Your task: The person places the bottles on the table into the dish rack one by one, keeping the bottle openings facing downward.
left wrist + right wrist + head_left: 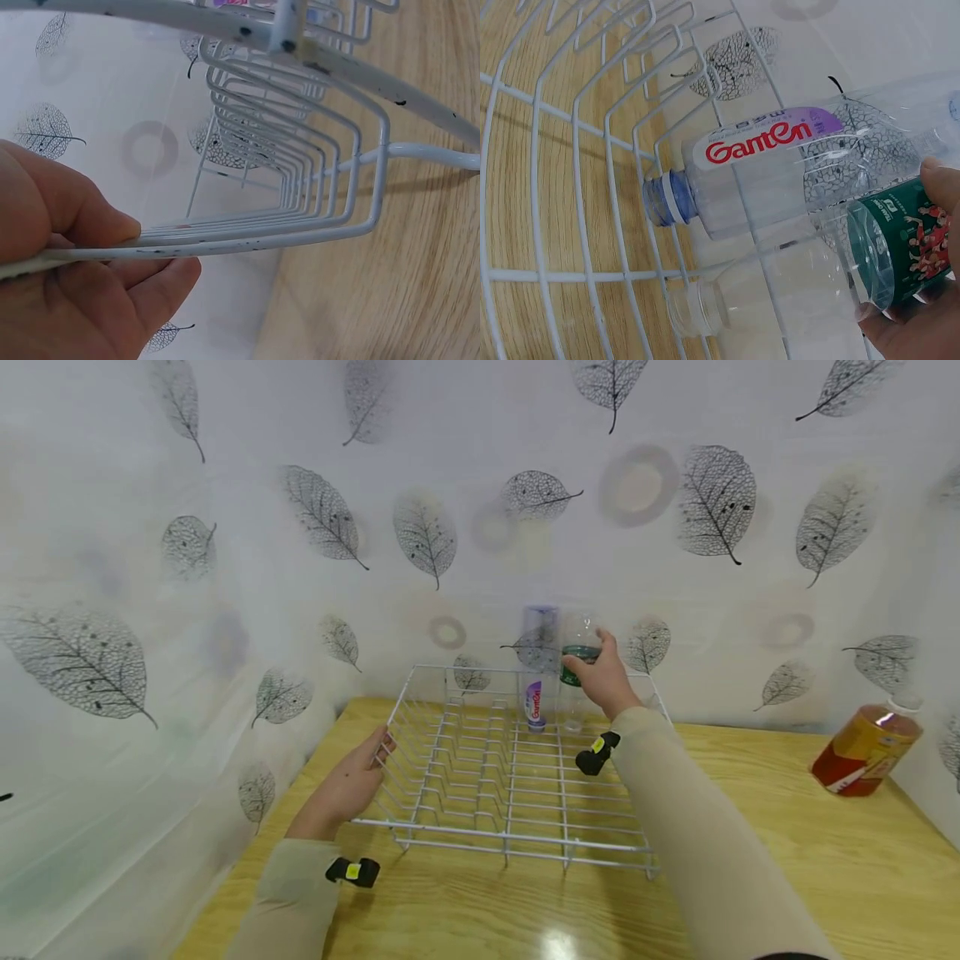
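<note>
A white wire dish rack point(536, 837) stands on the wooden table. My left hand point(358, 777) grips its left side; in the left wrist view, thumb and fingers close around a rim wire point(247, 246) with chipped coating. At the back of the rack, my right hand point(600, 677) holds a clear plastic bottle with a green label point(907, 240) upside down, fingers around the label. Its clear neck point(694, 309) points down at the rack wires. Beside it, to the left, a clear Ganten water bottle point(757, 154) also stands neck down, its blue neck among the wires.
At the table's right side stands a plastic bottle of red-brown drink point(862, 752) with a yellow and red label. A pale curtain with leaf prints point(480, 552) hangs behind the table and along its left side, close behind the rack.
</note>
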{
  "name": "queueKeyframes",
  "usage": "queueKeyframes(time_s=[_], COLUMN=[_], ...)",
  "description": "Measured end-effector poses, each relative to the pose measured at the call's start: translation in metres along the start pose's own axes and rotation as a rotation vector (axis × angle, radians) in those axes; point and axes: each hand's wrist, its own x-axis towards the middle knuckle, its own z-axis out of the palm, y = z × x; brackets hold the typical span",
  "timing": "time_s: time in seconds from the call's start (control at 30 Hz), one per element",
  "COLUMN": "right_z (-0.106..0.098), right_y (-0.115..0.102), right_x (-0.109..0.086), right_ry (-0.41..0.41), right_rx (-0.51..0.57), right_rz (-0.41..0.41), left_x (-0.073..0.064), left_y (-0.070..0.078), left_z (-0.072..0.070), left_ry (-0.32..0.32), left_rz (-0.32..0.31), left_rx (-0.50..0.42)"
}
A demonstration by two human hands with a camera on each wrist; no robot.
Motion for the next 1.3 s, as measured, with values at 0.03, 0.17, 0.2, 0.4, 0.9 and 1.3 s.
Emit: queueKeyframes(time_s=[0.03,0.17,0.2,0.4,0.9,1.3], right_z=[0.0,0.0,0.0,-0.002,-0.033,-0.092], right_y=[0.0,0.0,0.0,0.003,-0.013,-0.018], right_x=[0.0,-0.001,-0.001,-0.001,-0.03,-0.053], right_ry=[-0.002,-0.002,0.001,0.005,-0.01,0.07], right_rx=[-0.012,-0.056,-0.062,-0.089,-0.046,-0.101], right_rz=[0.005,0.017,0.022,0.052,-0.027,-0.136], left_x=[0.0,0.001,0.001,0.0,-0.005,-0.007], left_y=[0.001,0.002,0.002,0.0,0.001,0.005], left_z=[0.0,0.001,0.001,0.003,0.006,0.007], left_ry=[0.0,0.004,0.005,0.012,0.021,0.041], left_rz=[-0.003,0.002,0.006,0.005,0.004,0.023], left_rx=[-0.001,0.011,0.017,0.019,0.012,0.029])
